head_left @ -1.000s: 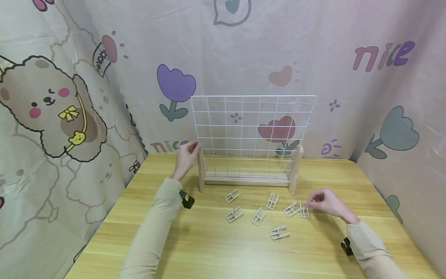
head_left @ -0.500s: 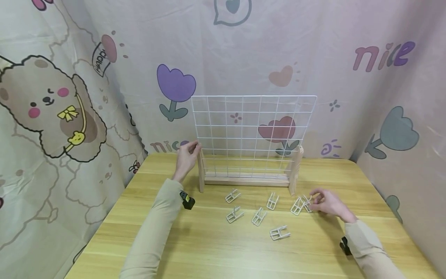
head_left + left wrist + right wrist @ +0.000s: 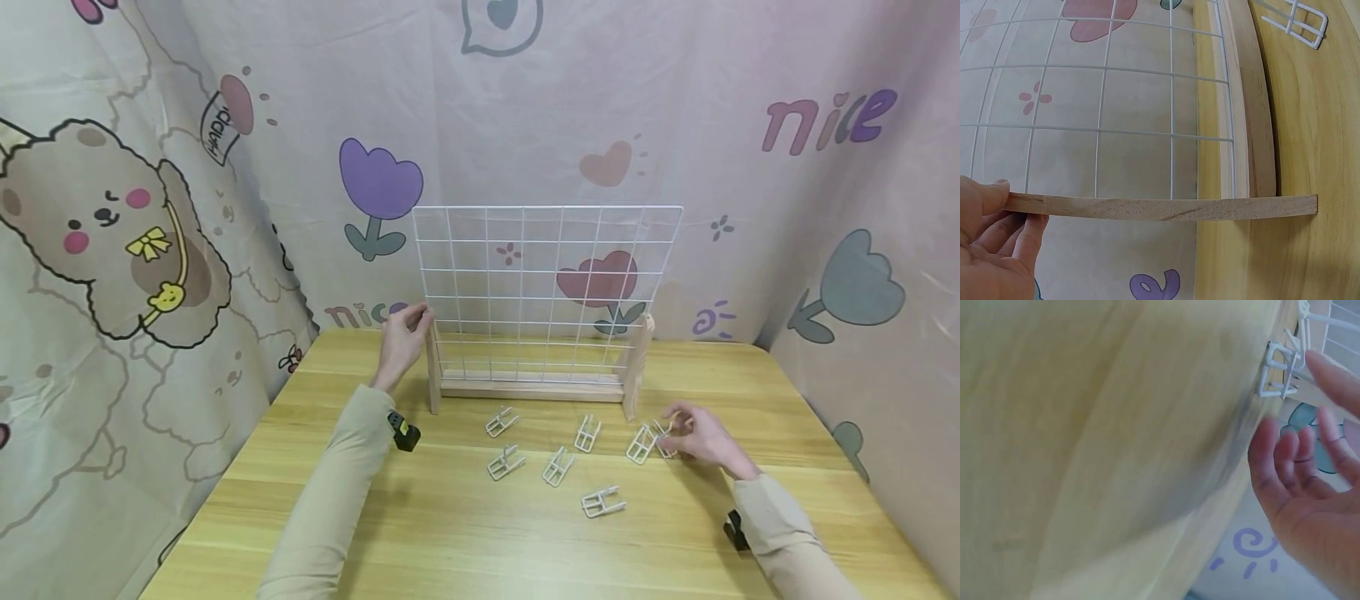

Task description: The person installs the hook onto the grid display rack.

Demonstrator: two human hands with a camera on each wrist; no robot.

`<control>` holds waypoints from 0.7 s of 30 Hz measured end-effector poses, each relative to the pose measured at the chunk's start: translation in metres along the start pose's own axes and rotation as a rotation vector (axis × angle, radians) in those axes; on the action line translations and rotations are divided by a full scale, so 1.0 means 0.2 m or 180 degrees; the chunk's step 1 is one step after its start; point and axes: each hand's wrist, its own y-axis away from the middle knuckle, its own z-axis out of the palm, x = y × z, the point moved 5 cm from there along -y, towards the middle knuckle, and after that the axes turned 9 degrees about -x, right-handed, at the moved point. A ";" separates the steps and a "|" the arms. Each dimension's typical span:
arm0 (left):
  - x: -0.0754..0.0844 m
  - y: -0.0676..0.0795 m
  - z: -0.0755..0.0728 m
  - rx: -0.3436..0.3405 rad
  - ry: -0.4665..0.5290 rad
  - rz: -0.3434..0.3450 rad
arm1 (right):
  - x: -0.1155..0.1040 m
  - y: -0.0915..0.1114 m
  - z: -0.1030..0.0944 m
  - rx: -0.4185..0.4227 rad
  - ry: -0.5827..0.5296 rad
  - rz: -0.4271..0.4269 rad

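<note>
A white wire grid panel (image 3: 547,275) stands upright in a wooden stand (image 3: 528,388). My left hand (image 3: 403,340) pinches the top of the stand's left upright (image 3: 1166,208) between thumb and fingers. On the table to the right, my right hand (image 3: 703,435) is at a white wire hook (image 3: 663,442), its thumb and fingers apart. In the right wrist view that hook (image 3: 1277,370) lies just beyond the fingertips; whether the thumb touches it I cannot tell. A second white hook (image 3: 642,444) lies close beside it.
Several more white wire hooks, such as one at the front (image 3: 602,502) and one near the stand (image 3: 501,422), lie scattered on the wooden table (image 3: 450,542). A printed curtain (image 3: 300,83) hangs behind and at both sides.
My right hand has shifted the two right-hand hooks slightly, turning them and moving them a little to the right. The left hand stays on the upright.
</note>
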 end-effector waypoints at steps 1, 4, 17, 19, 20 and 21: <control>0.00 0.00 0.00 -0.0001 0.0005 -0.0007 | -0.02 0.00 0.00 0.0083 0.0088 -0.0124; 0.00 0.00 0.00 0.0009 0.0011 -0.0006 | -0.07 0.00 -0.01 0.0300 0.0339 -0.0461; 0.01 0.00 0.00 0.0035 0.0011 0.0020 | -0.14 -0.03 0.02 0.0303 0.0430 -0.0455; 0.01 0.00 0.00 0.0037 -0.0001 0.0024 | -0.15 -0.03 0.02 0.0400 0.0374 -0.0561; 0.00 0.00 0.00 0.0037 -0.0006 0.0020 | -0.16 -0.03 0.01 0.0453 0.0355 -0.0628; 0.00 0.00 0.00 0.0033 -0.0012 0.0014 | -0.18 -0.03 0.00 0.0507 0.0342 -0.0698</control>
